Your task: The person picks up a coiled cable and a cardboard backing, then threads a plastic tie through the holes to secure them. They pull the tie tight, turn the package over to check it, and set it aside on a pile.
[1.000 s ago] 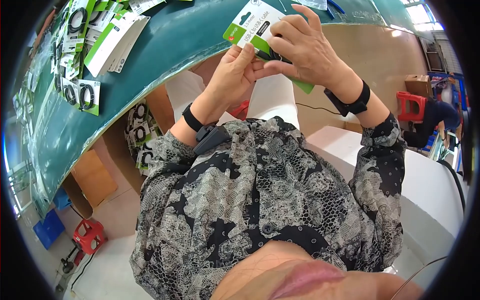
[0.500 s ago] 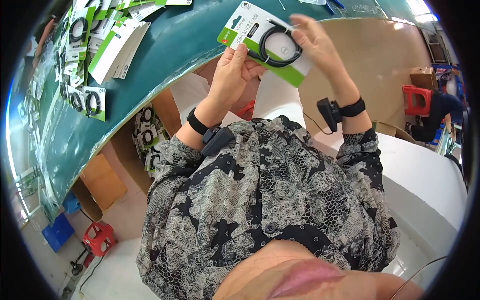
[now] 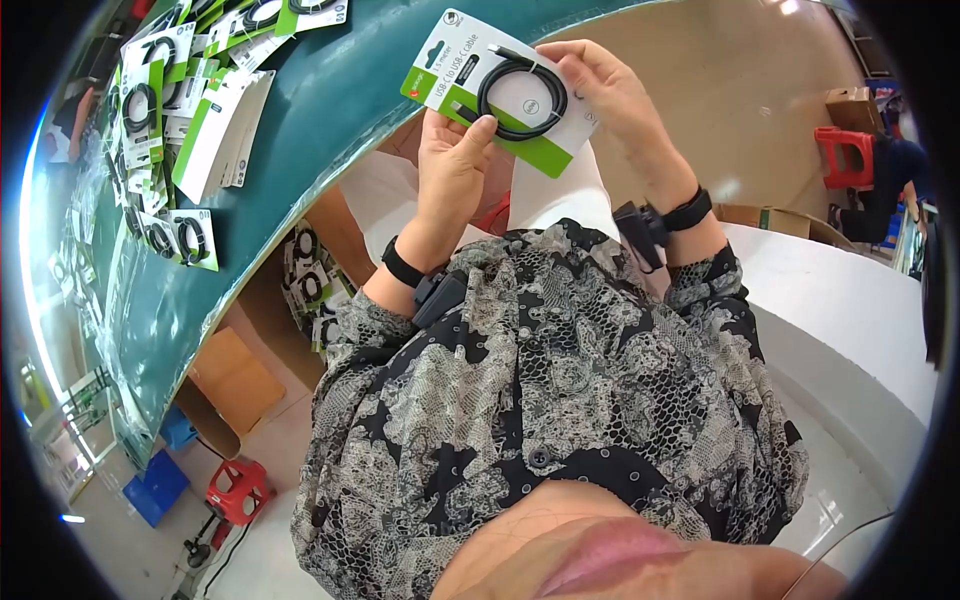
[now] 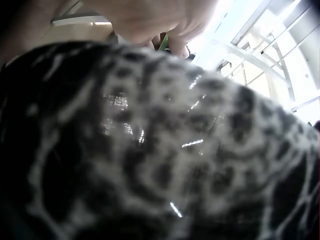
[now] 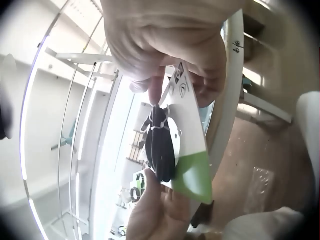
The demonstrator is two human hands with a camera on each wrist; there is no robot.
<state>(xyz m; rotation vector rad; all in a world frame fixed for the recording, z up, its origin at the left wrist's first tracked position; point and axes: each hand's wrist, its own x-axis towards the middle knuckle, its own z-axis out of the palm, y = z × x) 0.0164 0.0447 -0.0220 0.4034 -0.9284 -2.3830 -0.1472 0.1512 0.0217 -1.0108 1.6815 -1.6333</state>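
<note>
A white and green retail card, printed "USB-C to USB-C cable", is held up in front of the person's body. On its face sits a coiled black cable, bound with white ties in the right wrist view. My left hand pinches the card's lower left edge, thumb on the front beside a cable end. At the opposite, right-hand end, my right hand grips the card between thumb and fingers. In the left wrist view a patterned sleeve hides most of the scene.
Many carded cables lie piled on the green-topped table at left, with a stack of white cards near its edge. Below the table a box holds more carded cables. A red stool and another person are at right.
My right hand moved off the cable coil to the right, then took hold of the card's right end. The card shifted slightly left, with my left hand still holding it.
</note>
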